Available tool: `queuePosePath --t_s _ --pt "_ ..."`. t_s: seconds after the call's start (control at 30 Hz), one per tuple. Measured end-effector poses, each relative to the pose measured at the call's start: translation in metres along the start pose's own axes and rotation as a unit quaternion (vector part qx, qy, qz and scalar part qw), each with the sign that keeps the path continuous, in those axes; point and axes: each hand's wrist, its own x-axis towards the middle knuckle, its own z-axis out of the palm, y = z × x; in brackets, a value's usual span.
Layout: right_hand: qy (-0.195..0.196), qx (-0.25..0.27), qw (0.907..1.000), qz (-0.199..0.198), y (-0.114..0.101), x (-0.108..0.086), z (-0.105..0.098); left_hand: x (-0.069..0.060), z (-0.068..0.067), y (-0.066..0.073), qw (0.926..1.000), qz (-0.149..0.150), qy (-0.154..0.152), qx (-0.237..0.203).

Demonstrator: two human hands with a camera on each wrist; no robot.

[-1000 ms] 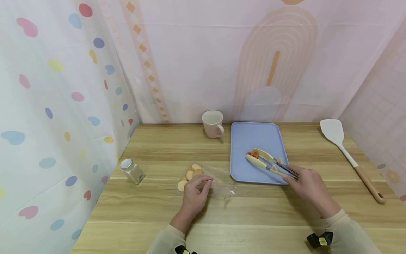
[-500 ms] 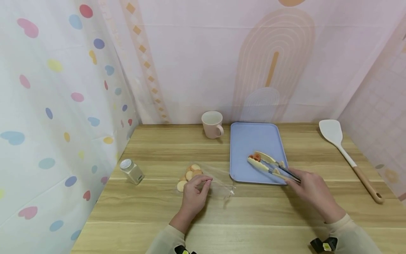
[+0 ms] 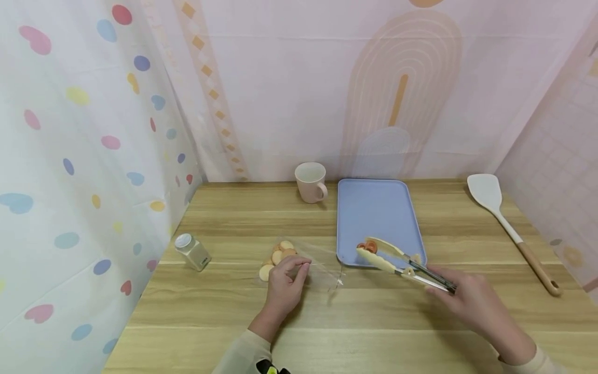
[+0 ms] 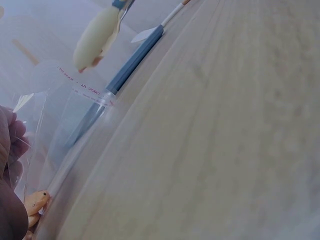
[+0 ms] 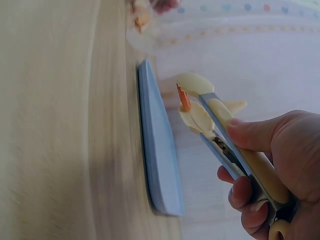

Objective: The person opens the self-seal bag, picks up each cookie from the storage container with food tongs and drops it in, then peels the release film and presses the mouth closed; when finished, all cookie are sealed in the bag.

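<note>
My left hand (image 3: 286, 285) pinches the edge of a clear plastic bag (image 3: 322, 275), which lies on the table with several round pale cookies (image 3: 277, 256) inside. With its thumb on one arm and fingers curled round the other, my right hand (image 3: 483, 306) grips metal tongs (image 5: 260, 175) with cream tips. Between those tips sits a thin reddish-brown round piece (image 5: 183, 97), looking like more than one disc in the head view; its kind is unclear. The tongs hang raised over the near edge of a blue tray (image 3: 376, 208).
A pink mug (image 3: 310, 184) stands at the back, left of the tray. The white-capped jar (image 3: 192, 252) is at the left. On the right lies a white spatula (image 3: 506, 226) with a wooden handle. Patterned curtains border the table.
My right hand has drawn back toward me and to the right, lifting the tongs and the reddish-brown piece from the tray. My left hand stays at the bag.
</note>
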Motion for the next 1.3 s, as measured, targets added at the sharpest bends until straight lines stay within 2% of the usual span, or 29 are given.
queuePosePath --t_s 0.17,0.3,0.43,0.7,0.9,1.13,1.3 --pt "-0.012 0.047 0.9984 -0.029 -0.014 -0.011 0.005 0.002 -0.001 0.003 1.0 -0.003 0.003 0.001" --pt "-0.033 0.048 0.9975 -0.04 -0.023 -0.014 0.015 0.002 0.0 0.002 0.9999 0.004 0.01 0.001" --pt "-0.065 0.053 0.9956 -0.041 -0.031 -0.006 0.029 0.001 -0.001 0.002 0.9999 0.002 0.017 0.003" --pt "-0.118 0.085 0.9876 -0.06 -0.042 0.022 0.06 0.002 -0.003 0.006 0.9998 0.003 0.018 -0.007" --pt "-0.112 0.088 0.9834 -0.112 -0.046 0.039 0.081 0.003 -0.002 0.008 0.9996 0.013 0.02 -0.014" --pt "-0.101 0.074 0.9766 -0.175 -0.051 0.056 0.095 0.003 -0.001 0.008 0.9986 0.043 0.03 -0.009" --pt "-0.089 0.064 0.9717 -0.209 -0.055 0.064 0.103 0.003 -0.003 0.009 0.9981 0.051 0.035 -0.009"
